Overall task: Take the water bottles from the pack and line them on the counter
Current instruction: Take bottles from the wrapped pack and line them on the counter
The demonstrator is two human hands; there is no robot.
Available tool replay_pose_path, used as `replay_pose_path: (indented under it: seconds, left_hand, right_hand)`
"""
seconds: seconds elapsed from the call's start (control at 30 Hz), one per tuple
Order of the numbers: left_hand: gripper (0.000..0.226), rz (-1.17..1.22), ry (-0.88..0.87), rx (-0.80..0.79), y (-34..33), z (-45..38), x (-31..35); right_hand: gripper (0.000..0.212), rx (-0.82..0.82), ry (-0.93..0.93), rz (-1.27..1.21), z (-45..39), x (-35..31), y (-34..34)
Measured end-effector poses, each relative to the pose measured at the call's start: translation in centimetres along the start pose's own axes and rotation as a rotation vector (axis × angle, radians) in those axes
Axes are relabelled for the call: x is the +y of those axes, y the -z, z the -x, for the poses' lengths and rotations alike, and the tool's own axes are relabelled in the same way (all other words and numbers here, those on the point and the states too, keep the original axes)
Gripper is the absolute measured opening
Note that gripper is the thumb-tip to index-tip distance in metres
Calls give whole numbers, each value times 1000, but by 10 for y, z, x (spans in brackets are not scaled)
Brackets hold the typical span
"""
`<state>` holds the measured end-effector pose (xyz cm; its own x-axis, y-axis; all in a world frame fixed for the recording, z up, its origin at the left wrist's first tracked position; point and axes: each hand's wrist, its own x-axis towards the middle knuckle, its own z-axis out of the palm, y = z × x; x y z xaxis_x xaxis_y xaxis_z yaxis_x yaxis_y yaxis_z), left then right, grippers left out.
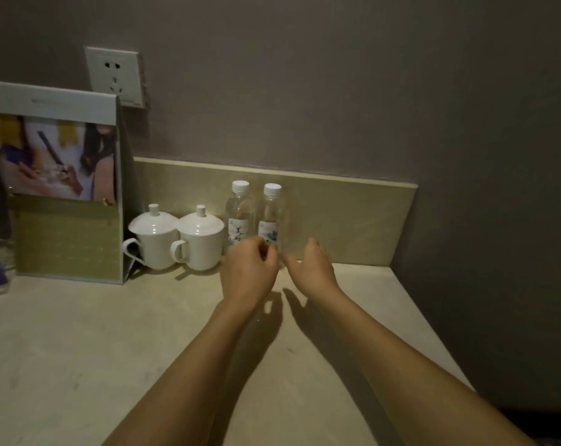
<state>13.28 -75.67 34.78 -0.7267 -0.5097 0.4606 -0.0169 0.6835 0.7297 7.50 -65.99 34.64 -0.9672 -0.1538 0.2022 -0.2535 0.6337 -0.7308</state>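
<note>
Two bottles [255, 217] just behind fingers [266, 249]

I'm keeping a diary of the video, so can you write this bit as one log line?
bottles: two bottles upright by backsplash | left hand: at their bases, grip unclear | right hand: open beside them | pack: not seen

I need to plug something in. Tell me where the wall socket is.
The wall socket sits upper left in the head view, on the wall just above the tall printed card stand, left of the lidded cups.
</note>
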Motion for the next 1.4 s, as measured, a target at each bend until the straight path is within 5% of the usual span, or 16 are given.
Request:
replay_pose_path:
  seconds: [0.3, 0.43, 0.63, 1.0, 1.4]
  left_hand:
    - [32, 285, -104, -158, -62, 48, 122]
    - [36, 317, -163, -204, -110, 91, 188]
    - [42, 379, -179, -248, -188, 162, 286]
    - [31, 394, -89, -417, -311, 257, 384]
    - [32, 277, 155, -758, -515, 329, 382]
  right_hand:
    - [33, 285, 130, -174, 44, 58, 147]
    - [11, 403, 192, -177, 68, 115, 219]
    - [11, 533, 172, -157, 96, 211, 317]
    - [8, 583, 0, -145, 121, 358, 419]
    - [2, 334, -423, -76, 93, 568, 440]
